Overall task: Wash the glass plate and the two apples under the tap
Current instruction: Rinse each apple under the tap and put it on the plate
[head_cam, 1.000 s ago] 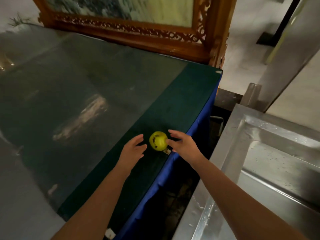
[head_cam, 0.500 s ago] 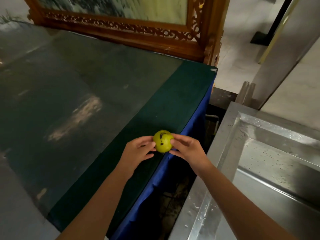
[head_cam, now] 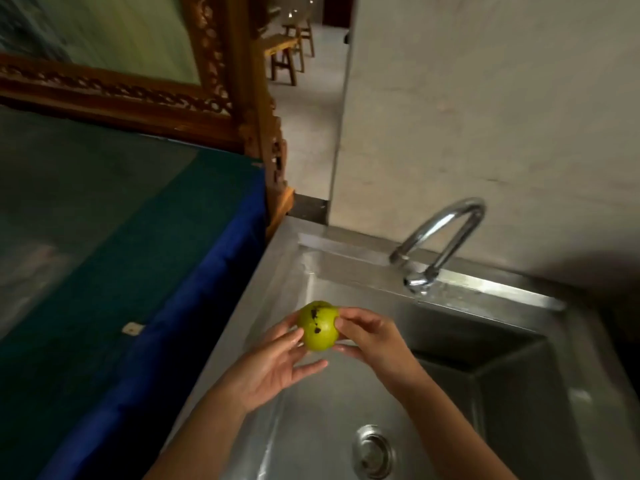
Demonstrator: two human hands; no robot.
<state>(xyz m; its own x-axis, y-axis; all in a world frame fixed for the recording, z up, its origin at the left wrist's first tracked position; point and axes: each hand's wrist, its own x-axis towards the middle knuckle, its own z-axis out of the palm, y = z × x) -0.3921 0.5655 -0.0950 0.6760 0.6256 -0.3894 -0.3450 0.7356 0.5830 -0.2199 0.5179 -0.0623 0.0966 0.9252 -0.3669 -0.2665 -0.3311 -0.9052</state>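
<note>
A green apple (head_cam: 318,326) with dark spots is held between both hands above the left side of the steel sink (head_cam: 450,341). My left hand (head_cam: 273,367) cups it from the left and below. My right hand (head_cam: 370,336) pinches it from the right. The curved chrome tap (head_cam: 440,237) stands at the back of the sink, to the right of the apple and beyond it, with no water visibly running. No glass plate and no second apple are in view.
The drain (head_cam: 372,452) sits in the basin floor below my hands. A table with a green top and blue cloth (head_cam: 166,271) stands to the left, a carved wooden frame (head_cam: 242,98) behind it. A small white tag (head_cam: 132,329) lies on the table. The wall (head_cam: 485,116) backs the sink.
Both hands took the apple off the table edge and carried it right, over the sink. The view swung right, bringing the tap and drain into sight.
</note>
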